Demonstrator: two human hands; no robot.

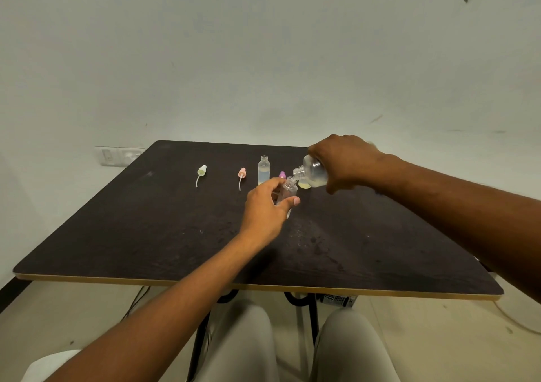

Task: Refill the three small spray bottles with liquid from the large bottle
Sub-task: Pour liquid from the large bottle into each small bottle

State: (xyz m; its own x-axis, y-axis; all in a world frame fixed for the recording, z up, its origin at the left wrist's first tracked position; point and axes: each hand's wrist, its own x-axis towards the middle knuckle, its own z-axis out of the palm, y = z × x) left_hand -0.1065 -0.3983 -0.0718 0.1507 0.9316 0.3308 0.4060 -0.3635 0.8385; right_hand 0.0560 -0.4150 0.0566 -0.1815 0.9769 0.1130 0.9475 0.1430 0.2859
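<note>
On the table [117,235], the left hand [265,209] has its fingers [270,184] wrapped around a small bottle [288,190], leaning its open neck up and rightward. Just right of that neck, the right hand [345,163] grips the large bottle [314,173], tipped with its long axis slanting down-left. Its mouth sits just above the small bottle's opening, so pouring depends on keeping the two lined up.
</note>
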